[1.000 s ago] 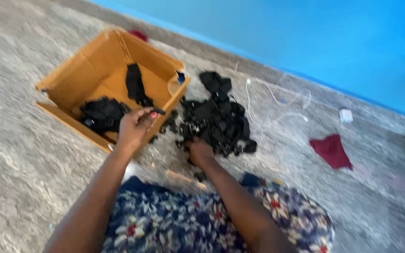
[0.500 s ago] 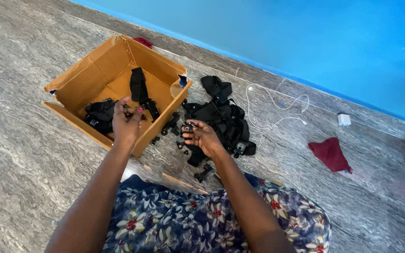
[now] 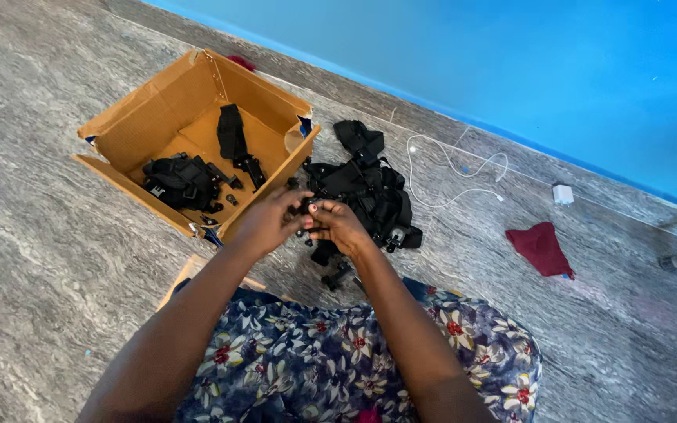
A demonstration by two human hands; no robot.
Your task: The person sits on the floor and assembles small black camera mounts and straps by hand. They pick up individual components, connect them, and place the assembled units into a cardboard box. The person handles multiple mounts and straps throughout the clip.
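Observation:
My left hand and my right hand meet over the floor, both gripping a small black strap piece between the fingers. Just beyond them lies a pile of black straps and buckles. To the left stands an open cardboard box holding a black bundle and a long black strap. My lap in flowered cloth fills the bottom.
A white cable runs to a white charger plug near the blue wall. A dark red cloth lies on the grey patterned floor at right. Loose black clips sit near my knee.
My left hand came away from the box edge and my right hand lifted off the pile; both have come together on a small black piece.

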